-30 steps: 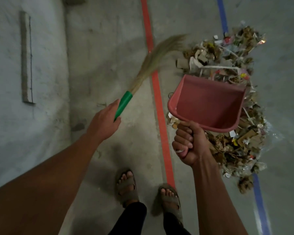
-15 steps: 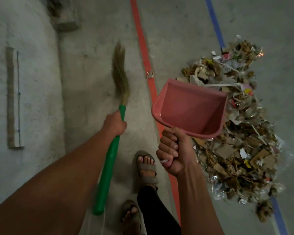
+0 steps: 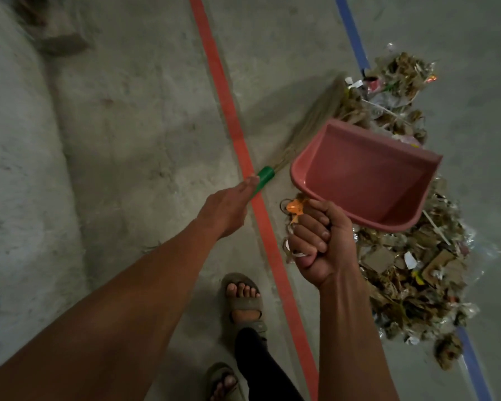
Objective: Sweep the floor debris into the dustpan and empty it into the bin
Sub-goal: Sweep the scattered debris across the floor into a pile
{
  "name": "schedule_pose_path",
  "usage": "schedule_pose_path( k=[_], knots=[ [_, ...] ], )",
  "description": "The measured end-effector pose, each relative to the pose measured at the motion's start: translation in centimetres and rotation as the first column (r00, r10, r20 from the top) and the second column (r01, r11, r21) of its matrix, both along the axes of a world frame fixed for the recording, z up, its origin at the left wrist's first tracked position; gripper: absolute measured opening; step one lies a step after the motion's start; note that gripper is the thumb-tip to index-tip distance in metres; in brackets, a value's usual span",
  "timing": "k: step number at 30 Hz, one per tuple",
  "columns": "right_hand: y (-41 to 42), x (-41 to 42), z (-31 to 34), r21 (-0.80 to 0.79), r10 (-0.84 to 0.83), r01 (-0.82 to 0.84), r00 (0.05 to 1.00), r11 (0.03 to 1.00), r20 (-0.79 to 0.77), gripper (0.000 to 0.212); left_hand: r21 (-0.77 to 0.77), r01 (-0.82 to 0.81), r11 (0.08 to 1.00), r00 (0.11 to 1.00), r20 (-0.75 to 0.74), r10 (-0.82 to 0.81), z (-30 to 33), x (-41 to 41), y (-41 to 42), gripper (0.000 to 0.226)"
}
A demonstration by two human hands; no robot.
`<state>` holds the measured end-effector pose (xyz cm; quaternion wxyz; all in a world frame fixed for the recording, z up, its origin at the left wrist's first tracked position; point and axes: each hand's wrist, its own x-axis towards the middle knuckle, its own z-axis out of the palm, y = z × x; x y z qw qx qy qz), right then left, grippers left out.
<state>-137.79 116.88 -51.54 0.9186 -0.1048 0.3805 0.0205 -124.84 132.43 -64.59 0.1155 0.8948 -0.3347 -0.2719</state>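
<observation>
My right hand (image 3: 318, 241) grips the handle of a pink dustpan (image 3: 368, 175), held in the air above the left side of a big heap of debris (image 3: 411, 267): cardboard scraps, paper, plastic film. The pan is empty inside. My left hand (image 3: 226, 212) holds a grass broom by its green handle (image 3: 265, 176). The broom's straw head (image 3: 315, 117) points up and right, its tip blurred at the heap's upper left edge, partly hidden behind the pan. No bin is in view.
A red tape line (image 3: 232, 123) and a blue tape line (image 3: 352, 30) run along the concrete floor. My sandalled feet (image 3: 243, 299) stand near the red line. A raised concrete ledge (image 3: 18, 169) lies on the left with a block (image 3: 61, 44) at its top end.
The broom has swung from pointing straight up on the left to slanting right toward the heap. The dustpan has shifted right and a little higher over the debris.
</observation>
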Motion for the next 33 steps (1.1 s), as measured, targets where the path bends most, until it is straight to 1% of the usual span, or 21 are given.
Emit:
schedule_pose_path(
  k=[2,5,7,8,10,12,13,15,17,19,20,23,26,29,33],
  knots=[
    [-0.5,-0.1,0.1,-0.026,-0.041,0.041,0.999,0.999,-0.010,0.042,-0.008,0.073,0.997,0.996,0.052,-0.072,-0.4,1.0,1.5,0.083],
    [-0.8,-0.5,0.1,-0.042,-0.084,0.083,0.996,0.996,-0.018,0.041,-0.009,0.196,0.980,0.975,0.104,-0.194,-0.7,3.0,4.1,0.080],
    [-0.8,-0.7,0.1,-0.038,-0.102,0.102,0.995,0.994,-0.012,0.041,-0.012,0.182,0.983,0.977,0.116,-0.180,-0.4,4.0,5.8,0.078],
    [-0.7,-0.7,0.2,-0.041,-0.108,0.107,0.994,0.993,-0.010,0.040,-0.031,0.138,0.990,0.983,0.124,-0.133,-0.2,4.3,6.6,0.079],
    [-0.4,-0.7,0.4,-0.047,-0.104,0.104,0.995,0.993,-0.005,0.040,-0.105,-0.004,0.995,0.991,0.131,0.018,0.0,4.9,8.2,0.081],
    [-0.1,-0.6,0.5,-0.041,-0.097,0.097,0.995,0.994,0.001,0.040,-0.169,-0.139,0.976,0.982,0.106,0.158,-0.2,5.5,9.6,0.083],
    [0.0,-0.6,0.6,-0.039,-0.093,0.093,0.996,0.995,-0.001,0.040,-0.172,-0.201,0.964,0.972,0.092,0.219,-0.3,5.8,10.2,0.082],
    [0.3,-0.4,0.5,-0.043,-0.080,0.080,0.997,0.996,-0.014,0.040,-0.136,-0.324,0.936,0.940,0.061,0.335,-0.7,6.8,10.6,0.080],
    [0.2,-0.1,0.3,-0.045,-0.066,0.065,0.998,0.997,-0.019,0.041,-0.067,-0.434,0.899,0.900,0.013,0.435,-1.5,7.7,10.2,0.078],
    [0.0,0.2,0.1,-0.042,-0.055,0.055,0.998,0.998,-0.014,0.041,0.025,-0.494,0.869,0.868,-0.044,0.495,-2.2,8.6,9.2,0.076],
    [-0.1,0.4,-0.2,-0.042,-0.050,0.050,0.999,0.998,-0.012,0.041,0.063,-0.497,0.865,0.863,-0.071,0.501,-2.6,8.7,8.5,0.073],
    [-0.9,0.6,-0.8,-0.031,-0.051,0.052,0.999,0.998,0.010,0.040,0.112,-0.414,0.903,0.892,-0.150,0.427,-3.2,8.5,5.6,0.072],
    [-1.7,0.5,-1.2,-0.021,-0.061,0.061,0.998,0.998,0.024,0.040,0.069,-0.263,0.962,0.943,-0.195,0.271,-3.1,8.1,2.1,0.071],
    [-2.5,0.0,-1.3,-0.032,-0.077,0.078,0.997,0.996,0.023,0.041,-0.044,-0.081,0.996,0.987,-0.146,0.074,-2.2,8.0,-1.0,0.069],
    [-3.9,-0.4,-1.2,-0.018,-0.132,0.133,0.990,0.991,0.043,0.042,-0.126,0.108,0.986,0.994,-0.004,-0.109,-1.0,7.6,-3.9,0.075]
  ],
)
